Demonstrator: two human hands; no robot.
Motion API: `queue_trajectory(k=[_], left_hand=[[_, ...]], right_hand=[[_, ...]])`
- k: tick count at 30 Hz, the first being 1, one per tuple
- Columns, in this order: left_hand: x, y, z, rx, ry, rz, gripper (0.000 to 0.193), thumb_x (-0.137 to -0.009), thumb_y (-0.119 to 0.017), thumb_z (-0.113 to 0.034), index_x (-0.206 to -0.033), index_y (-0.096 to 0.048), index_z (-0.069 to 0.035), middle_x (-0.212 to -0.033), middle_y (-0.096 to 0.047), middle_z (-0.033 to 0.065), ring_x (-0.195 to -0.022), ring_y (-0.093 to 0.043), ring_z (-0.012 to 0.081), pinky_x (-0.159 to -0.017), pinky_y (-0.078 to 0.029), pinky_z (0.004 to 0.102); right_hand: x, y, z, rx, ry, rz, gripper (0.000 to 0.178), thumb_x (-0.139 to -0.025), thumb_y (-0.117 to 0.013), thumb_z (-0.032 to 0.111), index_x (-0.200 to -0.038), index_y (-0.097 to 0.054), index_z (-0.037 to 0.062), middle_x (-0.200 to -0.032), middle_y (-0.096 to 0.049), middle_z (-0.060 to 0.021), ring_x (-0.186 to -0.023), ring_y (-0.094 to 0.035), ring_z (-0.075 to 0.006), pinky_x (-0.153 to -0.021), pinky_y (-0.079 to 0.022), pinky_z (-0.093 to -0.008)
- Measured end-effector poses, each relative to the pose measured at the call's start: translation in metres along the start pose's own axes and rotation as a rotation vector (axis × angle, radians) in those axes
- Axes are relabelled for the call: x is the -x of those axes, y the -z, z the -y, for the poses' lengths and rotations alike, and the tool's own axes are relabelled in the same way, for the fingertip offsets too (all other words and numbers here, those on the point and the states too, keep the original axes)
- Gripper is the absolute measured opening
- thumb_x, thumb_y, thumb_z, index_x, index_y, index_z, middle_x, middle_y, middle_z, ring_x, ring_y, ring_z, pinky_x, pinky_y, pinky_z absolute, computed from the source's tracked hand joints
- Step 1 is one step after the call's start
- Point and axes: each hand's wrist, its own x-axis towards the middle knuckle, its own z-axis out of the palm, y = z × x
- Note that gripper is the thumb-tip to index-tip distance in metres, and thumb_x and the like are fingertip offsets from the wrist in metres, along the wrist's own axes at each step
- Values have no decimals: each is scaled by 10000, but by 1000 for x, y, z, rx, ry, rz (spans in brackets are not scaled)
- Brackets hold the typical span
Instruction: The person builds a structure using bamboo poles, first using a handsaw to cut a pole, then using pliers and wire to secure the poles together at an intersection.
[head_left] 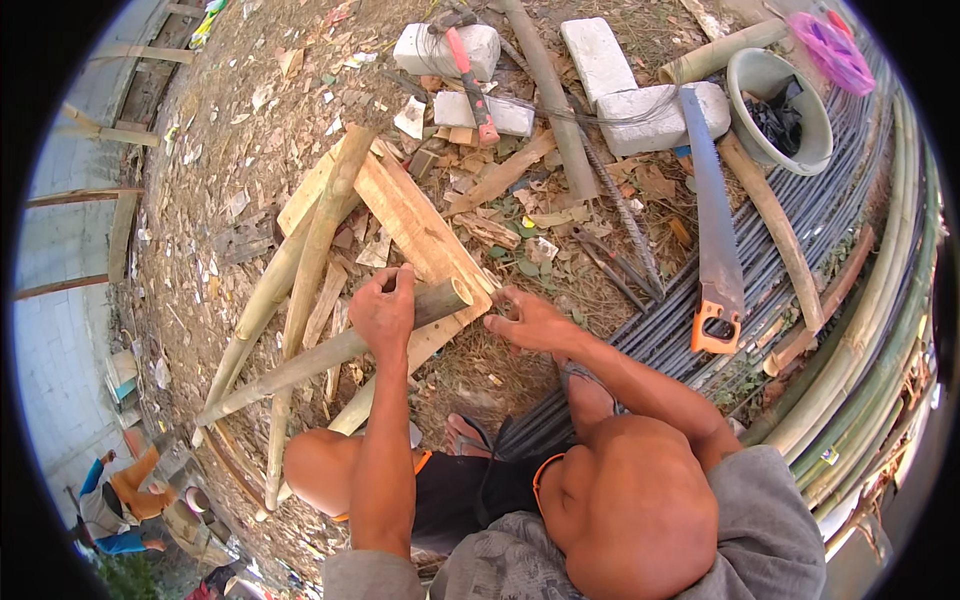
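A bamboo pole (300,372) slants across in front of me, its hollow cut end pointing right. My left hand (383,312) is closed above this pole, fingertips pressed together; what they hold, if anything, is too small to tell. Under the pole's cut end lies a pale wooden board (412,220), joined near its corner with another light strip. At that corner my right hand (530,322) curls its fingers around the board's edge. Two more poles, a thin wooden pole (315,265) and a bamboo piece (262,300), lean across the board's far end on the left.
A handsaw (712,230) with an orange handle lies right, on dark steel rods (655,345). Beyond are a red-handled hammer (470,85), white blocks (640,115) and a grey bucket (745,100). Long bamboo poles (860,330) line the right. Another person (120,500) is at lower left.
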Motion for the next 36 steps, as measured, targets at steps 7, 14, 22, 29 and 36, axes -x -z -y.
queue_trajectory(k=[7,14,22,29,36], left_hand=[[3,-1,-3,-27,56,27,396,-942,-762,-393,-966,-811,-1,-765,-731,130,-717,-686,252,-739,-527,393],[1,-2,-6,3,93,48,390,-950,-761,-384,-950,-802,3,-771,-747,151,-699,-677,246,-749,-535,388],[1,-3,-7,-10,110,54,402,-948,-759,-380,-941,-785,21,-731,-699,134,-682,-639,230,-728,-516,388],[3,0,0,33,72,47,406,-960,-761,-363,-942,-759,43,-714,-662,95,-676,-588,211,-703,-485,408],[-1,-7,3,77,45,52,392,-970,-755,-331,-951,-755,60,-730,-668,98,-693,-590,195,-716,-485,389]], right_hand=[[-104,35,-41,450,303,-491,303,-944,-723,165,-1184,-719,-19,-1161,-727,-245,-1066,-724,-444,-919,-566,-520],[-122,35,-39,687,276,-482,241,-891,-795,160,-1063,-704,18,-1128,-701,-227,-1033,-718,-417,-925,-551,-539],[5,81,-67,-36,-135,-213,399,-980,-795,264,-1273,-700,11,-1162,-762,-196,-990,-739,-395,-860,-564,-484],[35,81,-89,-71,-125,-132,505,-1103,-642,370,-1407,-671,-34,-1289,-727,-234,-1128,-697,-316,-950,-536,-476],[26,75,-82,-69,42,-335,443,-1068,-661,331,-1337,-726,-14,-1109,-778,-237,-986,-744,-319,-919,-550,-472]])
